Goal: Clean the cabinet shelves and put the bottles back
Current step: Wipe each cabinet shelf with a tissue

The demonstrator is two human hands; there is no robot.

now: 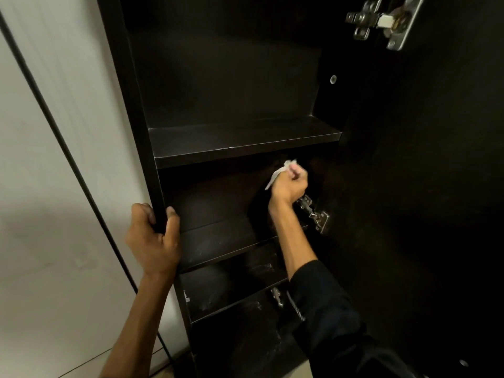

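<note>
I count three shelves (pixel 240 143) in one cabinet (pixel 131 105), three hinges (pixel 381 21), one cloth (pixel 278 174), two hands (pixel 154 241), no more

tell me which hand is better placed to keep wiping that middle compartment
Right hand: it already grips the white wipe inside that compartment. The left hand grips the cabinet's front edge.
</note>
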